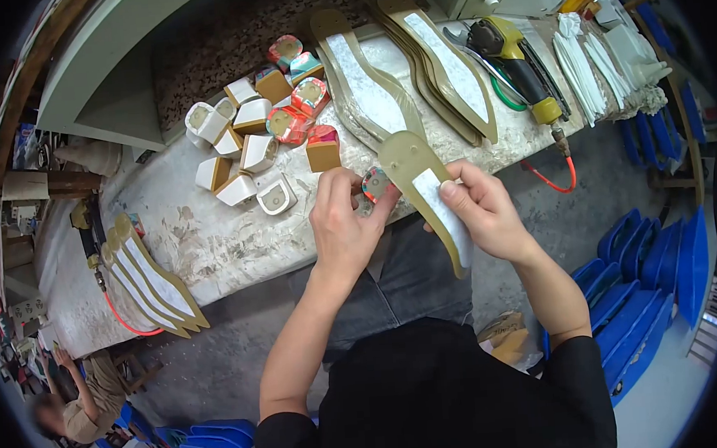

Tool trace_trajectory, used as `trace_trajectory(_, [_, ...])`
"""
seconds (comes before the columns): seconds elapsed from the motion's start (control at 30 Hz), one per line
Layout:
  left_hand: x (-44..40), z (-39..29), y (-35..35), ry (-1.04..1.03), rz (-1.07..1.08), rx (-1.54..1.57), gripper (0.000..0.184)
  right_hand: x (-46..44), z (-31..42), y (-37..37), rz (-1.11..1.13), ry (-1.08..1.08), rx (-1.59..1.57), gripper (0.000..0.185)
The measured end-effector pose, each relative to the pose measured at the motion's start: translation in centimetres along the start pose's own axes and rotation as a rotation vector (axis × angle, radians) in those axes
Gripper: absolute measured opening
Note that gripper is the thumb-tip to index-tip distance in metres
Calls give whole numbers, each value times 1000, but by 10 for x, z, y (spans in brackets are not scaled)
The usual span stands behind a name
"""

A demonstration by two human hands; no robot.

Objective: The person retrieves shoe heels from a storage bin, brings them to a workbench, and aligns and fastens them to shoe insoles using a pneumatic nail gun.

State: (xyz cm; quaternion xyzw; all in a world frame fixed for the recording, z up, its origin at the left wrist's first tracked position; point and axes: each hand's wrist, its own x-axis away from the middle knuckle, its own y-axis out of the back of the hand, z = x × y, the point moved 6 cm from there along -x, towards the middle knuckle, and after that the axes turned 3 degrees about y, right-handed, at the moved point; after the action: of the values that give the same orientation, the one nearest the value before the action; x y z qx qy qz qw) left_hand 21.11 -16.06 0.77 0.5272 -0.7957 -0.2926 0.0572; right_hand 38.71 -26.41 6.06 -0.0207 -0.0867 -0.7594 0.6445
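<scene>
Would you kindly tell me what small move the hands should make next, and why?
Perhaps bring the patterned block to the rounded end of the sole: the left hand holds the block close beside it, the right hand grips the sole, and the two pieces appear unattached.

Blue bins crowd the right — a co-worker shows lower left.

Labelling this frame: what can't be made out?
Head view, all:
Right hand: some fingers hidden behind the held sole piece.
Held heel block: partly covered by left hand.
Stacked sole pieces: count unclear, upper ones cover lower.
Co-worker's hands: too small to tell what they hold.
</scene>
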Motion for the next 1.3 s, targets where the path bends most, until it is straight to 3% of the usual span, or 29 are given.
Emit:
trace_trajectory(0.17, [5,3,12,207,39,209,35,2,-26,-10,27,-62,-27,19])
trace_trajectory(0.3, [13,23,11,354,118,696,35,-2,-44,-19,105,-174,-1,17])
trace_trajectory(0.47, [12,18,10,445,152,785,34,-7,-41,-21,81,-216,113,14])
trace_trajectory(0.67, [11,17,8,490,99,750,29,-9,-22,-25,54,-235,190,12])
trace_trajectory(0.83, [14,11,5,373,17,532,27,-11,-22,-25,71,-304,309,16])
trace_trajectory(0.97, [12,0,7,227,-61,319,23,-30,-13,-30,-193,103,318,20])
trace_trajectory(1.3, [-6,3,13,415,34,422,13,-47,-22,-27,-146,-126,276,20])
